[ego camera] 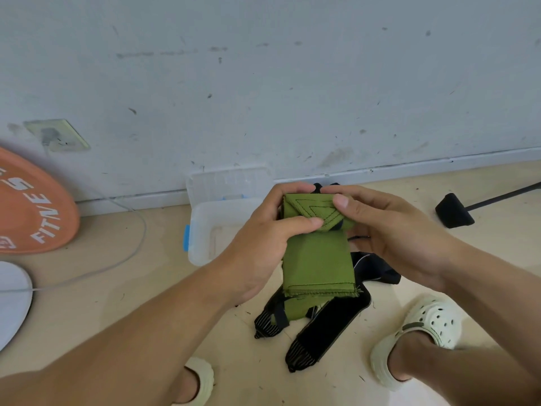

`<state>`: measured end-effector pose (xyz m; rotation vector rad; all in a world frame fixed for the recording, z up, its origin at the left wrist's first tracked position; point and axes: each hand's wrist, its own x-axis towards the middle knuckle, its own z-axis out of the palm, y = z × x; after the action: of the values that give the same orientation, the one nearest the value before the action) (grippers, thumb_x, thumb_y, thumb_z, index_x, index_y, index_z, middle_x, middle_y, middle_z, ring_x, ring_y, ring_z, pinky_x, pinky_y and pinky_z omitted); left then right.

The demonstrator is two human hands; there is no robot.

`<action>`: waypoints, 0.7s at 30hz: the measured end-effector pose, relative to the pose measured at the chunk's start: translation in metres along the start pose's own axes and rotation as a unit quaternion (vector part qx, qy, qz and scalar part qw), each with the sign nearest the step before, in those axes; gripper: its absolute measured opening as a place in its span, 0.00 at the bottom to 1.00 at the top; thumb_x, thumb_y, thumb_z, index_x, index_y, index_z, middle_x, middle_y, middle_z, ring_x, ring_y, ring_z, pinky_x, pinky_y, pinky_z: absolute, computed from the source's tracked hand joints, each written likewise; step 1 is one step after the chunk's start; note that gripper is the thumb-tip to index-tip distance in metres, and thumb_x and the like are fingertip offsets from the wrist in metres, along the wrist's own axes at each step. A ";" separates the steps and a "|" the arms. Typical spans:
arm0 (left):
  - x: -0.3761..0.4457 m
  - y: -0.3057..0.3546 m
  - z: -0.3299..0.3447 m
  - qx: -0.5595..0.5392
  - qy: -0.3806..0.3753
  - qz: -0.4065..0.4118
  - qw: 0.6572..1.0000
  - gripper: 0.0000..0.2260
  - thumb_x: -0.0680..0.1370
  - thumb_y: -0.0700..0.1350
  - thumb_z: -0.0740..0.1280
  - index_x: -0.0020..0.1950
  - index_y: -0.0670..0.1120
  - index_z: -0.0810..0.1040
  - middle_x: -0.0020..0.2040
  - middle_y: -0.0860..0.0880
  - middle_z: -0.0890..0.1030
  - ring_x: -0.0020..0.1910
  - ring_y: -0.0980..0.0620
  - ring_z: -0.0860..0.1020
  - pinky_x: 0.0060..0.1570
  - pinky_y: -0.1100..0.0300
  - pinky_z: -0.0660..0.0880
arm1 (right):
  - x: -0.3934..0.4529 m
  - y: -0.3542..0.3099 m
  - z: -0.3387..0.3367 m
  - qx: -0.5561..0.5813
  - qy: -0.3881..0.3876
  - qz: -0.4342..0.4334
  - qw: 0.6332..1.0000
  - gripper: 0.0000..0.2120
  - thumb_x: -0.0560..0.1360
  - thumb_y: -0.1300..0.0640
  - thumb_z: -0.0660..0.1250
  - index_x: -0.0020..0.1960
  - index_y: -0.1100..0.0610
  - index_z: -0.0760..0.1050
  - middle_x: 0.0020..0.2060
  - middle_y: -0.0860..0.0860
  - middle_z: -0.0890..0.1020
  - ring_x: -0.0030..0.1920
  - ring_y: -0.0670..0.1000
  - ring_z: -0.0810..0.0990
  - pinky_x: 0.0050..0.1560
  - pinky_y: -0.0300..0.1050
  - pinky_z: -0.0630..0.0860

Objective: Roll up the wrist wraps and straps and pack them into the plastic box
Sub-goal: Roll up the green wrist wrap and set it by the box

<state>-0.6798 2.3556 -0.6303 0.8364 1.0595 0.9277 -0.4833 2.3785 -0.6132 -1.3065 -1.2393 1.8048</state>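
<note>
Beige tiled floor [87,312] here, a bit gritty with dark specks and bits of thread near the feet. Scuffed pale grey-blue wall [263,83] behind, marked all over, with a grubby wall socket [57,135] low on the left. Thin grey cable [128,253] looping across the floor from that side.

Up in the air, just above the floor pile: olive-green fabric wrist wrap [317,259], top end partly rolled, loose tail hanging down. Left hand [263,244] gripping the left side of the roll, thumb pressed on the front, fingers curled behind. Right hand [389,230] pinching the right side, thumb on top, fingers curled round the back.

Underneath on the floor, black straps with striped ends [319,332] in a heap, plus more green fabric mixed in.

Clear plastic box with blue latches [199,230] open against the wall, just left of the hands, lid tipped up. Can't tell what's inside.

Orange weight plate with white lettering [32,206] leaning far left, white round plate [11,300] below it. Black rubber-footed stand leg [453,210] over on the right. Pale cream clogs [421,332] on the feet at the bottom.
</note>
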 end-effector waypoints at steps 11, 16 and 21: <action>-0.005 0.002 0.007 -0.044 -0.003 -0.065 0.997 0.20 0.77 0.51 0.71 0.69 0.51 0.76 0.61 0.47 0.85 0.60 0.46 0.85 0.64 0.39 0.79 | -0.003 0.005 -0.001 -0.055 0.067 -0.119 0.989 0.24 0.66 0.58 0.77 0.62 0.50 0.81 0.52 0.47 0.87 0.52 0.54 0.86 0.53 0.46 0.84; -0.002 0.004 0.007 -0.048 0.039 -0.059 0.996 0.13 0.81 0.47 0.69 0.65 0.49 0.78 0.60 0.43 0.85 0.54 0.43 0.85 0.63 0.40 0.78 | -0.004 0.006 0.001 -0.103 0.061 -0.159 0.980 0.27 0.70 0.70 0.77 0.64 0.49 0.80 0.56 0.49 0.86 0.54 0.48 0.86 0.52 0.42 0.83; -0.001 0.005 0.001 -0.043 0.028 -0.047 0.998 0.10 0.79 0.42 0.70 0.59 0.51 0.80 0.58 0.44 0.86 0.50 0.46 0.84 0.54 0.45 0.79 | -0.004 0.003 -0.003 -0.109 0.049 -0.130 0.984 0.29 0.68 0.64 0.79 0.66 0.49 0.79 0.57 0.49 0.86 0.56 0.49 0.86 0.54 0.44 0.83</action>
<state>-0.6799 2.3566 -0.6247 0.6861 1.0908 0.9151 -0.4792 2.3744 -0.6144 -1.2651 -1.5084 1.4386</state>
